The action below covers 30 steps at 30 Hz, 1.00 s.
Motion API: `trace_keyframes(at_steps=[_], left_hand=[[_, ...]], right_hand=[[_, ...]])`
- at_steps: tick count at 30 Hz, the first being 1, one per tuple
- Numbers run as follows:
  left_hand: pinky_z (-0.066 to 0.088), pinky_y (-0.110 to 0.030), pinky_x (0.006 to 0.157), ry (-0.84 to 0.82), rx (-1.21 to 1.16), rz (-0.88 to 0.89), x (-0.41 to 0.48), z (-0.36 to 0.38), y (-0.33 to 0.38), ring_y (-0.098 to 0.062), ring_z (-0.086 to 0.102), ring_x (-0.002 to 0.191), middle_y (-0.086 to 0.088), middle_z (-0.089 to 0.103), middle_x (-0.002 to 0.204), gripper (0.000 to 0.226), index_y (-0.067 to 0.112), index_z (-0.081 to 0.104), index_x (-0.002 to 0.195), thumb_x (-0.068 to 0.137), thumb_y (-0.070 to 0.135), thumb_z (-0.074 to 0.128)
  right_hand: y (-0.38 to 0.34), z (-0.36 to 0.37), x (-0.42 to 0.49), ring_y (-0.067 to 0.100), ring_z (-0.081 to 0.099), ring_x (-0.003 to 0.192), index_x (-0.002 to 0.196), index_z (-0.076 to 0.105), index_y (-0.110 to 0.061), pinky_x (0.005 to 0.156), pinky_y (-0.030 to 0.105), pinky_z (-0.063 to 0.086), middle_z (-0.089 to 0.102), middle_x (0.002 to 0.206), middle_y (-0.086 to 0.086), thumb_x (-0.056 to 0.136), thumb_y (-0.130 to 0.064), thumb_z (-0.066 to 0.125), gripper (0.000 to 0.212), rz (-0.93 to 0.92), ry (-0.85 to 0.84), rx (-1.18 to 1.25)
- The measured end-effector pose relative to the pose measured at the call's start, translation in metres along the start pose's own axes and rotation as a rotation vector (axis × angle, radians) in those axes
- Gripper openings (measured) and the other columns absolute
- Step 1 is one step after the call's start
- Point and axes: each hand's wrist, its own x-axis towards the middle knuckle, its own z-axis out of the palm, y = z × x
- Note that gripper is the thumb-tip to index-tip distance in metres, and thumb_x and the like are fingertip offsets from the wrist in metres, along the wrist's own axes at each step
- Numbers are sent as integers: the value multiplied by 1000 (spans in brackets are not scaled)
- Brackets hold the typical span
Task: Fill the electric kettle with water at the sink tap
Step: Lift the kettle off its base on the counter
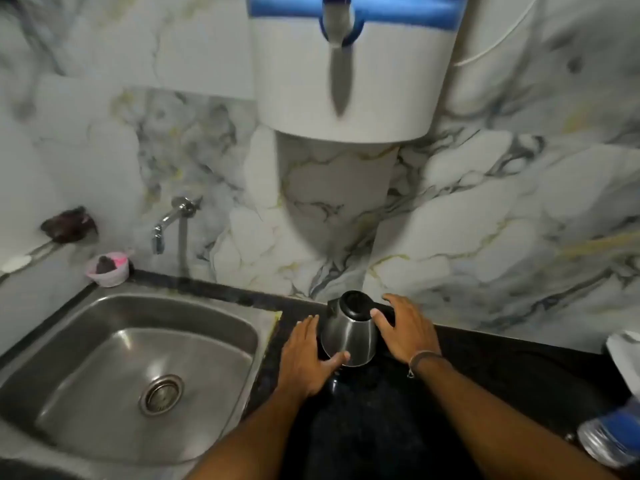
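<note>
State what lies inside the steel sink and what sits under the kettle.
The sink shows only its drain strainer; no dishes. The kettle stands on the dark counter between both hands; whatever is beneath it is covered.

A home kitchen: a stainless steel sink basin [131,368] set in a dark stone counter [502,368], a chrome wall tap [173,220], marble-patterned wall tiles [485,220], and a white-and-blue wall-mounted water purifier [381,81].

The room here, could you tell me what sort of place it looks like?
Most likely a home kitchen: a steel sink with a wall tap, a dark counter, and a kettle between both hands.
</note>
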Motion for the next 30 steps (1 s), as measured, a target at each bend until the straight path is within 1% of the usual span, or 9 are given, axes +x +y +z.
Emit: trace_keyframes(at_steps=[3,8,12,15,18,21,24,28,30], left_hand=[[16,-47,136,-50,-129,-61,40,27,-9,-23,8,170,0,15,185,139,24,11,176,72,81,84],[34,-54,130,-33,-317,-131,75,66,-17,-23,28,163,1,28,178,171,29,11,173,35,78,99],[41,-53,127,26,-417,-111,80,99,-34,-18,37,158,4,37,171,176,32,17,170,23,77,104],[35,-43,128,41,-454,-108,79,112,-33,-17,35,157,8,33,170,168,41,17,164,25,69,106],[38,-40,121,94,-477,-112,81,113,-30,-16,42,150,8,42,166,159,44,20,163,31,61,106],[39,-35,118,112,-474,-112,80,111,-29,-10,46,146,14,46,161,152,50,22,161,35,58,106],[47,-44,120,131,-454,-103,82,107,-27,-11,49,146,16,48,161,149,45,29,162,36,59,107],[45,-43,121,138,-465,-83,81,93,-20,-12,47,148,16,47,161,145,47,27,160,39,60,106],[42,-36,119,144,-470,-71,80,79,-16,-10,47,147,19,46,159,147,52,21,161,41,63,105]], right_hand=[[2,23,44,28,61,135,149,55,-27,111,48,50,62,150,2,99,-63,57,62,65,-87,-41],[2,41,95,32,63,130,144,56,-29,106,49,50,66,145,4,85,-85,54,81,201,-267,-189],[4,47,117,32,68,105,114,57,-27,98,49,56,73,112,6,68,-100,47,86,262,-425,-226],[10,55,130,32,68,105,110,54,-25,97,51,57,72,113,7,58,-103,47,94,291,-492,-199],[16,60,139,32,67,107,115,57,-22,98,51,56,71,118,9,58,-102,49,98,318,-526,-165],[19,60,141,28,67,100,108,58,-22,91,47,56,71,109,6,64,-94,55,84,331,-531,-120],[17,54,138,26,66,95,102,58,-21,84,43,52,71,102,4,71,-87,60,73,346,-500,-50],[10,42,134,31,69,103,90,58,-26,87,45,50,74,104,7,59,-84,60,66,363,-435,107],[8,34,136,32,71,106,92,65,-23,99,50,52,76,105,8,59,-80,64,65,360,-406,237]])
